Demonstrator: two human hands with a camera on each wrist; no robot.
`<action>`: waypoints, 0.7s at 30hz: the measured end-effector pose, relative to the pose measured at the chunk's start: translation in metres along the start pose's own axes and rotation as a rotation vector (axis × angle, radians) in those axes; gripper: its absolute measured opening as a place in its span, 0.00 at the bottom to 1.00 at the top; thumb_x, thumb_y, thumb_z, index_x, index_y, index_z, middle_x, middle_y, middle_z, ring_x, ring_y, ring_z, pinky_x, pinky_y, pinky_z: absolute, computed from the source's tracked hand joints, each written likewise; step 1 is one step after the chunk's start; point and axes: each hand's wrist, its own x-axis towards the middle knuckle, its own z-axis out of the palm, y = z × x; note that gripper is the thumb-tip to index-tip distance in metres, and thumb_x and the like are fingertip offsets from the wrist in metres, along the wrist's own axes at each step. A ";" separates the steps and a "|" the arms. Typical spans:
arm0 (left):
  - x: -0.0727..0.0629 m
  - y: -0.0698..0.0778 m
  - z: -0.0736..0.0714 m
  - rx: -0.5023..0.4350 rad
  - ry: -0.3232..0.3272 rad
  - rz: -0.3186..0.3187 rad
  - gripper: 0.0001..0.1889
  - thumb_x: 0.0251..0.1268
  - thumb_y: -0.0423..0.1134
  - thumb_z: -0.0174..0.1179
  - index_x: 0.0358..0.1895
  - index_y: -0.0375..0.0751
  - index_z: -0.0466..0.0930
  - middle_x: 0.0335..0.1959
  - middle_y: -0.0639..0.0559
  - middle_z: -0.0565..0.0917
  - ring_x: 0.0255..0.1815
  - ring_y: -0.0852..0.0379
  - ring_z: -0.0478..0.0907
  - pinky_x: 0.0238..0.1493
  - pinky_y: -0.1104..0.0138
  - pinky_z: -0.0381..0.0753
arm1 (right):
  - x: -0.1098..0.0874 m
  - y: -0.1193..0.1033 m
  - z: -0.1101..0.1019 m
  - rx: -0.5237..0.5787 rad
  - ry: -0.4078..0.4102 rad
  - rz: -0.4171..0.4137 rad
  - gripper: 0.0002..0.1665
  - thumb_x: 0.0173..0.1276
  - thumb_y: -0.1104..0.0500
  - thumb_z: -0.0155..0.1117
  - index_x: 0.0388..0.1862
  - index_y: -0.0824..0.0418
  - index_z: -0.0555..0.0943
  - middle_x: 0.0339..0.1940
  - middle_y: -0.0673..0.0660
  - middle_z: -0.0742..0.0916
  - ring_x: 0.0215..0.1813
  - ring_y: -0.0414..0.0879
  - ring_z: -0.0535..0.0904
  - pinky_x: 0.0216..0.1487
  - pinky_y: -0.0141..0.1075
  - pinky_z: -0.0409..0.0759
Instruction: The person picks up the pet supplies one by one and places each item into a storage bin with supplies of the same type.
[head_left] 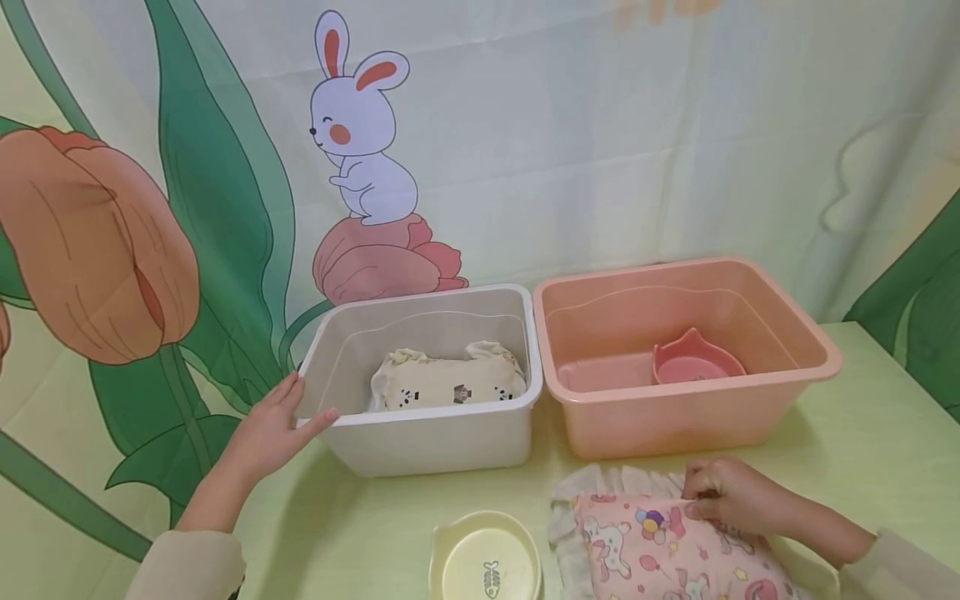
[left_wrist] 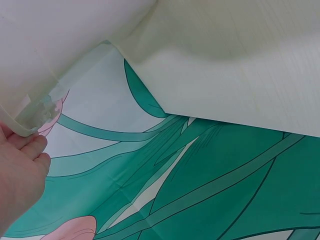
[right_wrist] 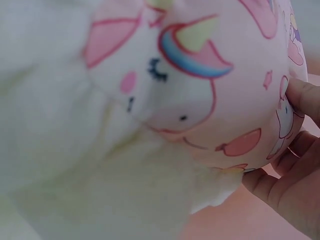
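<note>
My right hand (head_left: 738, 496) pinches the edge of a pink ruffled pillow (head_left: 637, 558) printed with unicorns and balloons. In the right wrist view, the thumb lies on one side of the pillow (right_wrist: 200, 115) and fingers (right_wrist: 262, 187) on the other. My left hand (head_left: 262, 433) rests on the near left corner of a pale grey bin (head_left: 427, 442), thumb spread along the front rim and fingers along the left side. Inside that bin lies a cream pillow (head_left: 450, 379) with dog faces. A pink cat-eared bowl (head_left: 697, 358) sits in the pink bin (head_left: 675, 425).
On the table (head_left: 360, 533), a pale yellow bowl (head_left: 487, 554) with a fishbone print stands left of the pink pillow. The two bins stand side by side. A printed cloth (head_left: 600, 150) with a rabbit and tulips hangs behind them.
</note>
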 end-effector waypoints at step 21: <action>-0.001 0.004 -0.003 -0.002 -0.002 0.003 0.46 0.58 0.64 0.43 0.67 0.29 0.44 0.68 0.31 0.46 0.66 0.31 0.47 0.58 0.38 0.53 | 0.005 -0.013 -0.017 -0.053 -0.003 -0.001 0.06 0.56 0.58 0.62 0.22 0.49 0.82 0.25 0.42 0.76 0.29 0.30 0.67 0.30 0.26 0.67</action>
